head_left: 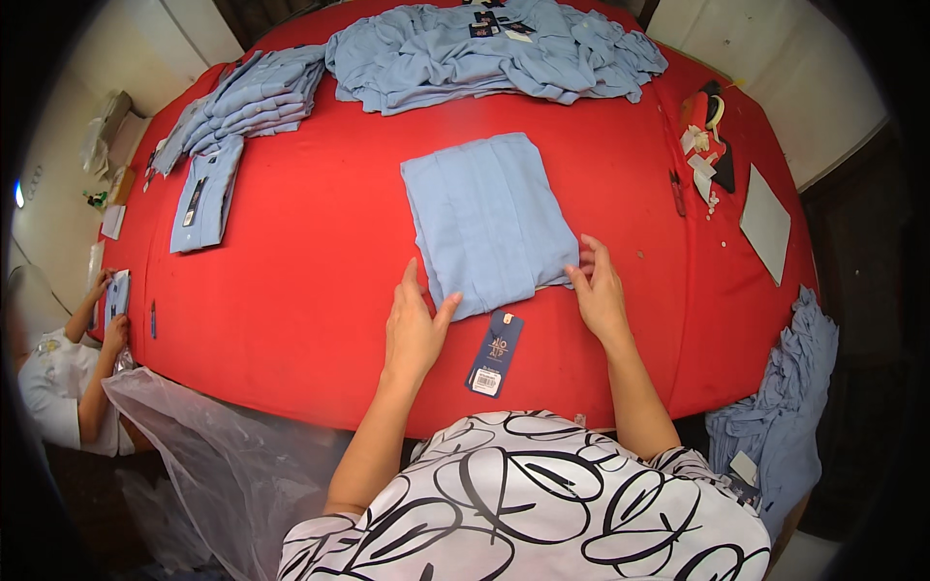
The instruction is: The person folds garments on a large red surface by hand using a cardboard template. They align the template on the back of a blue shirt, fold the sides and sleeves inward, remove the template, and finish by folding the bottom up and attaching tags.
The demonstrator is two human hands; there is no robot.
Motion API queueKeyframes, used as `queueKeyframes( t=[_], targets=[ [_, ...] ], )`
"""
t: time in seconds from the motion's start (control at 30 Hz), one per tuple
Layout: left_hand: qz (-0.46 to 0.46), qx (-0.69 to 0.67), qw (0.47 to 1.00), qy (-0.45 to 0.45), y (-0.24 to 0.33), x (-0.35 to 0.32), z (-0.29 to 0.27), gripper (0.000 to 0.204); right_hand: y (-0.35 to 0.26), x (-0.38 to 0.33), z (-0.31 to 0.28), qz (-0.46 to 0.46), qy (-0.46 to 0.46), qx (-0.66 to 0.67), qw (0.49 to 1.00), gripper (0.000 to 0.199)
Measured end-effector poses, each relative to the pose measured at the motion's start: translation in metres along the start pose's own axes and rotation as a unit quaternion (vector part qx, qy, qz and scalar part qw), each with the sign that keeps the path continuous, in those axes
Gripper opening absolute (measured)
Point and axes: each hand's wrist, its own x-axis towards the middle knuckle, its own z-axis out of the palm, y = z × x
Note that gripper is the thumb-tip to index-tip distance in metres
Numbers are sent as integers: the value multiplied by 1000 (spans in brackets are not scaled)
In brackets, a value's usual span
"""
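A folded light blue shirt (489,218) lies on the red-covered table (320,290) in front of me, its plain side up. My left hand (417,324) is at its near left corner, thumb and fingers spread around the edge. At the near right corner is my right hand (599,295), fingers apart and thumb against the cloth's edge. Neither hand visibly grips the cloth. Just below the shirt, between my forearms, a dark blue hang tag (495,353) with a white label lies on the table.
A heap of light blue shirts (484,58) covers the far side, with a folded stack (266,102) left of it. One tagged folded shirt (206,198) lies nearer. Clear plastic (232,465) hangs at the front left. Another person (82,387) handles a packet at far left.
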Motion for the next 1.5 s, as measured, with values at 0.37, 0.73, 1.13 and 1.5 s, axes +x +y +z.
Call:
queueKeyframes(
  t=[0.37,0.73,1.13,1.5],
  targets=[
    [-13,-129,987,-98,-7,3,-9,60,-12,-4,-9,-13,-115,9,993,45],
    [114,-534,818,-181,63,21,-110,35,-86,20,-75,-269,17,29,963,29],
    [48,-194,975,-94,27,140,-67,23,-72,151,-37,-165,-271,-29,948,27],
    [-20,-397,892,-214,-14,163,-26,46,-71,139,79,-239,-173,-88,951,37]
  ],
)
